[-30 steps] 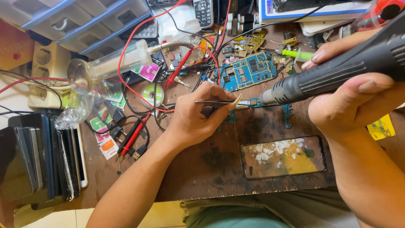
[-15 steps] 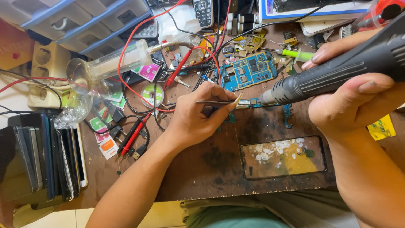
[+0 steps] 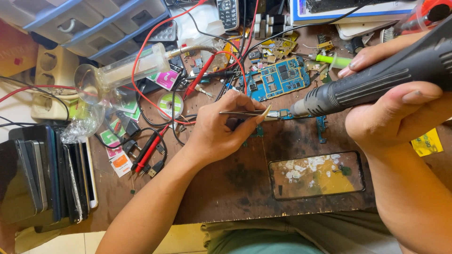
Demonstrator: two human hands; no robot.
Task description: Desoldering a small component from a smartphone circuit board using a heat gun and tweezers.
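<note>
My left hand pinches thin metal tweezers whose tips reach right to a small blue circuit piece on the dark wooden worktable. My right hand grips a thick black ribbed hot-air tool, its metal nozzle hovering right beside the same small piece. A larger blue phone circuit board lies just behind the nozzle.
A phone glass panel lies at the front. A stack of phones stands at left. Red and black probes, wires, a solder reel, a green screwdriver, blue drawers and a power strip crowd the back.
</note>
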